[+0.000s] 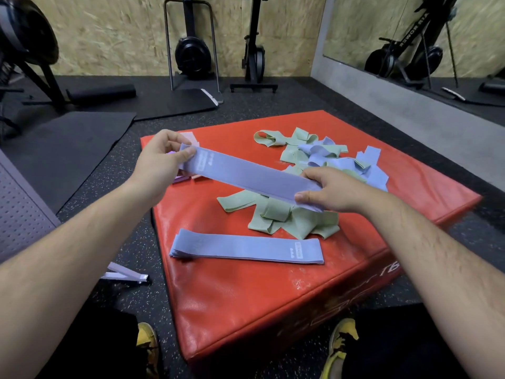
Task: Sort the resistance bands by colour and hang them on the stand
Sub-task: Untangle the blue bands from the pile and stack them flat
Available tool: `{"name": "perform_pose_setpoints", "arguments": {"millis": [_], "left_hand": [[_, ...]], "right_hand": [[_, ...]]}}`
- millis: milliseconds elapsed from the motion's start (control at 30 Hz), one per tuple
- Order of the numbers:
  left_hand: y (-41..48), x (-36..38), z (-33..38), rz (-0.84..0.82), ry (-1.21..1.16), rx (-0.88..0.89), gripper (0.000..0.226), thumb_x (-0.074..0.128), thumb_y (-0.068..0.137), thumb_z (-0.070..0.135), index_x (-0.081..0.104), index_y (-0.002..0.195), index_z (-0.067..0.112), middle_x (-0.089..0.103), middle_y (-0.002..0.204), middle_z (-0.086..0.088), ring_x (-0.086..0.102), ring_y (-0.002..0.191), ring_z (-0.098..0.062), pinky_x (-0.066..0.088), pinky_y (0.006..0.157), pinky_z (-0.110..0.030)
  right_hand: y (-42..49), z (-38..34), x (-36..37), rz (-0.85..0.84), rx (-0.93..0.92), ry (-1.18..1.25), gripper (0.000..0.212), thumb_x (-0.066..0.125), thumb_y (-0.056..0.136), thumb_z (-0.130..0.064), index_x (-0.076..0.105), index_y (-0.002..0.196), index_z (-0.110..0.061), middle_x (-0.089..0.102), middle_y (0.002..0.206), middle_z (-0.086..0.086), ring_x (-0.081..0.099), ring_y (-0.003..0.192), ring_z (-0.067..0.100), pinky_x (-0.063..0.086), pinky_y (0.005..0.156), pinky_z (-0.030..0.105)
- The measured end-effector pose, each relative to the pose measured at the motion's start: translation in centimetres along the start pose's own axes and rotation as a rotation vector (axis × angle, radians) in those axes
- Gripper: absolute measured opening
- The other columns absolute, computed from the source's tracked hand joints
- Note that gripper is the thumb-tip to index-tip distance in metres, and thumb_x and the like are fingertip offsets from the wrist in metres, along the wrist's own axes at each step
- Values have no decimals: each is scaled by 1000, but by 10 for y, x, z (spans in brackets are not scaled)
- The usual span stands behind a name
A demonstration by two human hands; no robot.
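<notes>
Head camera looks down on a red padded box point(246, 291) that fills the middle and lower centre of the frame. It sits on a black speckled rubber floor point(131, 170). Its vinyl skin is glossy and finely grained. Dark foam mats point(68, 149) lie at the left. Exercise machines point(254, 50) stand along a chipboard wall point(109, 36) at the top, and a mirror point(410, 36) is at the upper right.

A loose heap of bands point(295, 222), pale green mixed with lilac, lies crumpled right of centre on the box. Below it, a stack of lilac bands point(246, 247) lies flat and squared up near the box's lower edge. Pink bands point(188, 136) show partly at the box's upper left corner. All are flat woven fabric loops.

Both bare forearms reach in from the lower corners. The left grip point(161, 160) pinches one end of a lilac band point(246, 173) between thumb and fingers. The right grip point(330, 191) holds the other end, thumb at the lower edge and fingers on top. The band is stretched flat and slanted above the box, just over the heap.
</notes>
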State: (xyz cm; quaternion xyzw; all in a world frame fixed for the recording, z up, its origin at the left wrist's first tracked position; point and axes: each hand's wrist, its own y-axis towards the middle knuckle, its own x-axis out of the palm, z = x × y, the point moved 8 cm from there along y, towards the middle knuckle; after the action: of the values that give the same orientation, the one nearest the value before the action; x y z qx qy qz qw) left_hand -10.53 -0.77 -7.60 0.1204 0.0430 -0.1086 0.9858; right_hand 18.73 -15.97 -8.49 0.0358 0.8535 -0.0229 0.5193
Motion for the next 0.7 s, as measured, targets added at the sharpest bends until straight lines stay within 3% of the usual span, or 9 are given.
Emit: {"name": "perform_pose_setpoints", "arguments": {"millis": [67, 133, 200, 300, 467, 600, 700], "left_hand": [[-3, -3, -7, -30, 12, -39, 17, 68, 92, 10, 59, 87, 23, 58, 87, -3, 61, 78, -21, 53, 65, -37], [-9, -5, -11, -50, 42, -44, 17, 67, 93, 9, 57, 88, 22, 57, 81, 1, 59, 73, -18, 53, 56, -32], [-15, -7, -12, -71, 56, -30, 18, 66, 94, 7, 56, 87, 21, 57, 71, 9, 57, 66, -14, 52, 53, -30], [-23, -10, -18, -95, 57, -59, 22, 64, 94, 2, 55, 87, 21, 55, 64, 12, 56, 61, -10, 54, 52, -28], [-42, -13, -34, -165, 149, -134, 16, 68, 90, 1, 62, 88, 16, 57, 70, 2, 58, 69, -17, 58, 56, -30], [-55, -15, -45, -171, 317, -143, 12, 76, 85, 7, 67, 91, 12, 62, 72, 0, 58, 61, -11, 52, 58, -22], [-64, -13, -53, -183, 451, -126, 15, 80, 82, 11, 69, 92, 12, 65, 76, -2, 58, 53, -2, 49, 55, -14]], "right_hand": [[-4, 9, -2, -1, 15, 35, 26, 71, 91, -32, 58, 89, -11, 54, 78, -4, 50, 66, 10, 39, 57, 23], [-8, 17, -2, -14, 37, 182, 15, 70, 93, -23, 63, 89, -10, 60, 77, -2, 56, 67, 10, 43, 59, 16], [-13, 23, 1, -34, 68, 399, 4, 65, 96, -11, 67, 95, -7, 65, 81, 4, 62, 73, 14, 49, 65, 20], [-23, 29, 4, -60, 96, 588, 13, 60, 96, 1, 69, 100, -8, 68, 85, 4, 65, 72, 9, 54, 66, 20], [-35, 39, 12, -80, 127, 593, 31, 69, 89, 4, 64, 116, -8, 64, 83, 15, 65, 74, 24, 57, 72, 30], [-46, 40, 22, -89, 141, 528, 25, 71, 86, 6, 65, 107, -5, 55, 71, 6, 59, 60, 15, 52, 57, 19], [-50, 41, 35, -133, 150, 428, 16, 74, 85, 3, 69, 98, -5, 54, 70, 5, 58, 59, 16, 49, 56, 22]]}}
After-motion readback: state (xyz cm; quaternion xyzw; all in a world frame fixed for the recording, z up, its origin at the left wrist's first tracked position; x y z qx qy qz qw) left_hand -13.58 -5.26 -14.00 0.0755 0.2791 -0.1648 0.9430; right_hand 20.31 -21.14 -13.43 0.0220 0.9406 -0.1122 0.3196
